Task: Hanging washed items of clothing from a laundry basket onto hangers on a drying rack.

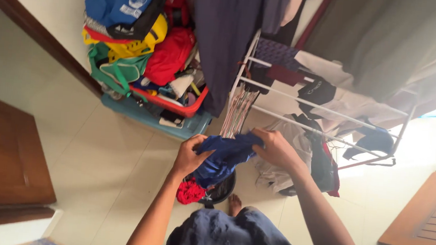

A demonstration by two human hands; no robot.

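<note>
Both hands grip a bunched blue garment (225, 157) above a dark bucket (221, 189) on the pale tiled floor (105, 165) — the left hand (190, 156) has its fingers curled shut around one end, and the right hand (275, 149) closes over the other end beside the white drying rack (308, 101). A red cloth (190, 192) lies at the bucket's rim, just below the left hand — and a heap of coloured bags (141, 44) sits in stacked plastic tubs (166, 118) by the wall.

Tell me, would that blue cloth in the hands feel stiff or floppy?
Probably floppy: the blue cloth bunches and droops between the left hand and right hand. Likely light, since fingers alone hold it up.
</note>
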